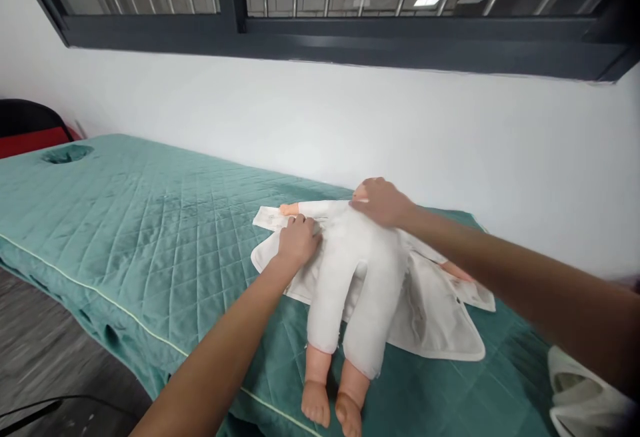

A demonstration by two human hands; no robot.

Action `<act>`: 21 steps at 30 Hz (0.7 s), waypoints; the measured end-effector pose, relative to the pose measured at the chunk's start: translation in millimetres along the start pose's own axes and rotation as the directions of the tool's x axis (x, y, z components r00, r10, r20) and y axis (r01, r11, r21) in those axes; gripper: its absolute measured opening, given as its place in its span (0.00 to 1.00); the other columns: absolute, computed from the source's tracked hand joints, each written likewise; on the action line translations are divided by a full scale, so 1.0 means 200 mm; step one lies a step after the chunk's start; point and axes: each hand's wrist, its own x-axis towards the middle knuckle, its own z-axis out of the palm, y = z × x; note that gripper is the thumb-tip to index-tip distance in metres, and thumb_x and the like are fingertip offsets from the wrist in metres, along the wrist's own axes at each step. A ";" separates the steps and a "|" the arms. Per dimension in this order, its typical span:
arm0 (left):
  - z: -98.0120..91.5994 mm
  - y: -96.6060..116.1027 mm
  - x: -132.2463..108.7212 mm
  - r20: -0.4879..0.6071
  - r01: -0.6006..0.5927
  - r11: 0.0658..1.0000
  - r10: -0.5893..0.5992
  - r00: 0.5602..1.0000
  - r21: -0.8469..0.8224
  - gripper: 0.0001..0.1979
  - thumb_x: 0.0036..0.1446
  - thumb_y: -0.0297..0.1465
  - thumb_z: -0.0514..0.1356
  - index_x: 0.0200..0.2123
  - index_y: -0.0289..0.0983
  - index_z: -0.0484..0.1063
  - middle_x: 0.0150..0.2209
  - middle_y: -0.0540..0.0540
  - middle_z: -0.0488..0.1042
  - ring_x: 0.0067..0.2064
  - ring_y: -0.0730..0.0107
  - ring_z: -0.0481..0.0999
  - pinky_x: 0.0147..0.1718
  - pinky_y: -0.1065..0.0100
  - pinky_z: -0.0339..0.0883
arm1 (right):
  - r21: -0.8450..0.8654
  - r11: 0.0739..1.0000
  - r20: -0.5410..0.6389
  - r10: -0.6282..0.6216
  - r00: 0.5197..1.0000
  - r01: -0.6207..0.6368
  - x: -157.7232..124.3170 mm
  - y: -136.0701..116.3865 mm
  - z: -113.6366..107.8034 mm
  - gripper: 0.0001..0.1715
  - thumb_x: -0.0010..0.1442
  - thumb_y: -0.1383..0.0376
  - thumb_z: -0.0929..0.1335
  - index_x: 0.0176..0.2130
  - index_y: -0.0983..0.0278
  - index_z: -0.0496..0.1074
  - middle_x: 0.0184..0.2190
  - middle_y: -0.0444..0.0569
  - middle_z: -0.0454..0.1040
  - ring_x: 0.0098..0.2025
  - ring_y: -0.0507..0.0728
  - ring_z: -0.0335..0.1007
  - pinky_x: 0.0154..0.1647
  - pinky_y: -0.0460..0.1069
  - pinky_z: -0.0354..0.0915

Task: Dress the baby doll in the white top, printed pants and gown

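A baby doll [367, 243] with a white cloth body lies on its back or front, I cannot tell which, with its feet towards me. Under it a white baby jacket [435, 317] is spread out, its sleeves to either side beneath the doll's arms. My right hand [383, 201] is closed over the doll's head and neck, hiding most of the head. At the doll's left side, my left hand [299, 240] has its fingers bent on the edge of the jacket, close against the body. Its fingertips are partly hidden.
Doll and jacket lie on a green quilted bed [150, 223] with a face hole [67, 153] at its far left. A pale crumpled cloth [583, 390] is at lower right. Behind are a white wall [250, 110] and a barred window. A black cable [65, 398] crosses the floor.
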 end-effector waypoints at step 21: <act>0.11 -0.15 0.03 -0.259 0.097 0.806 -0.298 0.919 -0.585 0.07 0.59 0.32 0.58 0.34 0.37 0.76 0.34 0.45 0.74 0.38 0.64 0.72 0.42 0.64 0.64 | 0.060 0.962 0.195 -0.273 0.942 0.267 -0.01 -0.23 0.12 0.27 0.66 0.48 0.61 0.58 0.57 0.66 0.52 0.52 0.73 0.52 0.63 0.69 0.48 0.53 0.62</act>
